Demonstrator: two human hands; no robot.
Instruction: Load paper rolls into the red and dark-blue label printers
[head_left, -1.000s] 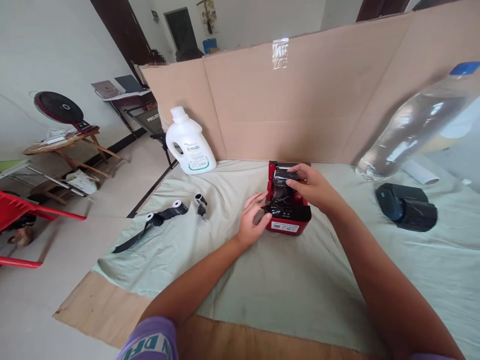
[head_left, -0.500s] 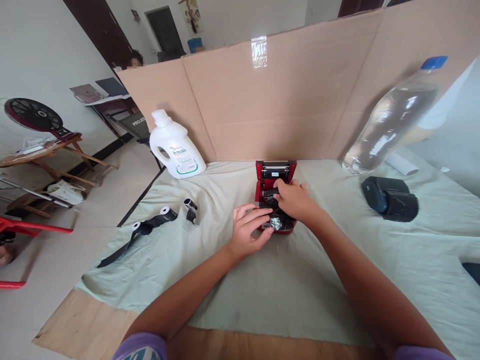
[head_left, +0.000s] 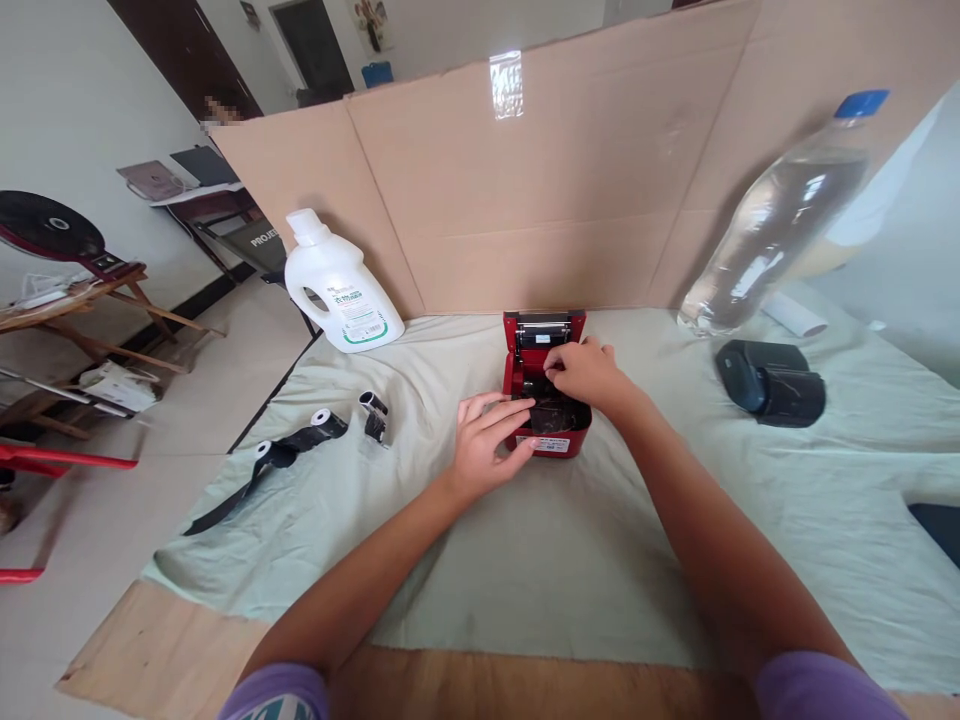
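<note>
A small red label printer stands on the cloth with its lid raised, showing a roller and a small white label inside. Black ribbon film fills its front part, glossy and slack. My left hand lies along the printer's left side, fingers stretched out, their tips touching the film. Over the inside of the printer, my right hand has thumb and fingers pinched together at the black ribbon roll; the fingertips partly cover the grip.
Loose black ribbon rolls lie on the cloth at left, beside a white detergent bottle. A cardboard panel closes off the back. At right are a large water bottle and a dark device with a black roll.
My right hand has lifted slightly off the roll's earlier position, and the roll sits lower inside the printer. The film's front has drawn back, uncovering a white label on the printer's front.
</note>
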